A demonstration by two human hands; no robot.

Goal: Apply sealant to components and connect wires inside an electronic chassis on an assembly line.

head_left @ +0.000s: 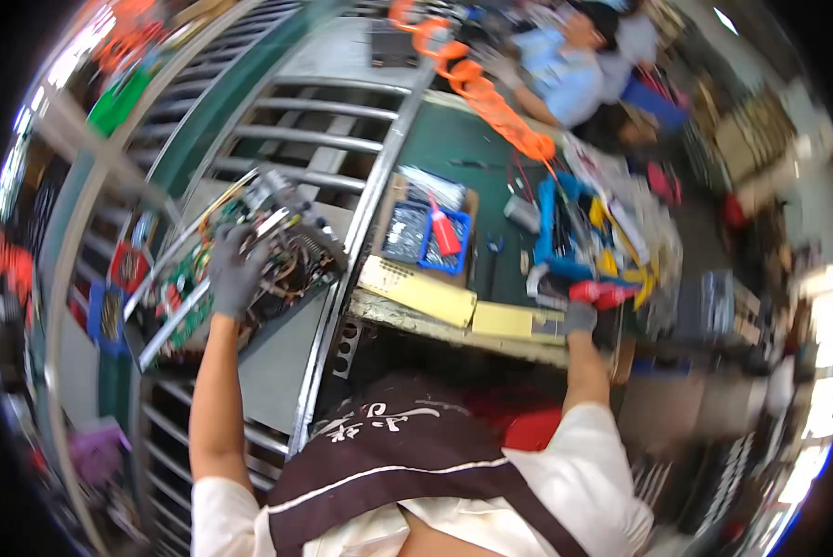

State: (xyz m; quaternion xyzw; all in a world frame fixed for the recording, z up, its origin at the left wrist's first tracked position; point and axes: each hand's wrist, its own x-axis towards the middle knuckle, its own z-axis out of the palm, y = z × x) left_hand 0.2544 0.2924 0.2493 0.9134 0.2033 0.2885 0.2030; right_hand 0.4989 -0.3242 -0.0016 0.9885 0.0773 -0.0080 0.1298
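A blue tray (pixel 439 243) is sitting on the green worktop (pixel 453 139), inside a shallow cardboard box (pixel 393 190), and it is holding a red-handled tool (pixel 443 232) alongside rows of small dark parts (pixel 405 232) (too blurred to tell apart). To its right, a heap of blue, yellow and white tools (pixel 588 237) is crowding the worktop's near corner.

The person's left hand (pixel 233 271), in a grey glove, is reaching out to the left with the arm stretched nearly straight, and its fingers are closing over the top of an opened electronic unit (pixel 249 255), a metal-framed chassis with green circuit boards and loose wiring. The unit is lying tilted on a roller conveyor (pixel 305 111), just left of the worktop's edge. The left grip is clenched on the unit's upper frame.

The right hand (pixel 581 317), also gloved in grey, is extending straight forward to the worktop's front edge and is wrapping around a red-handled power tool (pixel 606 293); the grip is grasping it, though motion blur is softening the fingers.

Two pale yellow boxes (pixel 416 290) are resting along the front edge between the two hands. Farther back, an orange coiled hose (pixel 490 97) is running across the worktop toward another person in a light blue shirt (pixel 565 79), who is working at the far side.
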